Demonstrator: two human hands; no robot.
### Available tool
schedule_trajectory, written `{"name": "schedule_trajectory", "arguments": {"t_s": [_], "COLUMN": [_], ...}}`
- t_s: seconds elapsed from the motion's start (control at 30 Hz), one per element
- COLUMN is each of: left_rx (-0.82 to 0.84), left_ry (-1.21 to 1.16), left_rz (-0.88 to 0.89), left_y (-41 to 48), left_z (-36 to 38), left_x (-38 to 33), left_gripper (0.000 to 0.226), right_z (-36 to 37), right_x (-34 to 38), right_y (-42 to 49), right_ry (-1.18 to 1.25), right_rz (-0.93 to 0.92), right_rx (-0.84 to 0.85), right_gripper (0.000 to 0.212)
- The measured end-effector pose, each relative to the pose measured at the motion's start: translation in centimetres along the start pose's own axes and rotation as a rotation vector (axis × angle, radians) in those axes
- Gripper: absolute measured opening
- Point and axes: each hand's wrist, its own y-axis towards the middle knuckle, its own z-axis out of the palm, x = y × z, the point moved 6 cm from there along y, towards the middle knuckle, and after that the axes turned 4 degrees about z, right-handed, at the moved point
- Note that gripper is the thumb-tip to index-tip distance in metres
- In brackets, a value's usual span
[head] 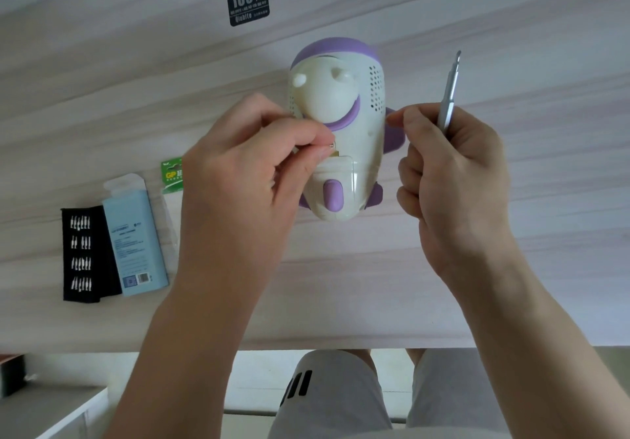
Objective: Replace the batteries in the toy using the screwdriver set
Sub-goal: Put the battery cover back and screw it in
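Note:
A cream and purple toy (pixel 344 121) lies on the wooden table (pixel 341 295) with its underside up. My left hand (pixel 252 172) pinches a small metal part, maybe a screw or battery contact, at the upper edge of the toy's battery cover (pixel 335 169). What it holds is too small to name. My right hand (pixel 450 172) grips a silver screwdriver (pixel 449 94) that points up and away. Its fingertips touch the toy's purple side arm (pixel 395 135).
At the left lie a black bit holder (pixel 85 254) with several bits, a light blue box (pixel 133 234) and a green GP battery pack (pixel 172 179), partly behind my left hand. A black tag (pixel 248 2) lies at the back. The table's front edge runs above my knees.

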Motion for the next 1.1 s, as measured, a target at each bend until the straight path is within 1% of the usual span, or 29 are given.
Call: {"name": "schedule_trajectory", "arguments": {"t_s": [0.3, 0.83, 1.1], "left_rx": [-0.020, 0.009, 0.019], "left_ry": [0.020, 0.077, 0.068], "left_rz": [-0.007, 0.016, -0.004], "left_y": [-0.21, -0.02, 0.30], "left_z": [-0.23, -0.67, -0.62], "left_x": [0.08, -0.38, -0.56], "left_gripper": [0.013, 0.014, 0.013], "right_z": [0.27, 0.40, 0.42], "right_x": [-0.21, -0.23, -0.34], "right_y": [0.05, 0.25, 0.28], "right_ry": [0.024, 0.018, 0.026], "right_rz": [0.004, 0.017, 0.027], "right_rx": [0.023, 0.020, 0.016], "right_gripper": [0.029, 0.029, 0.030]}}
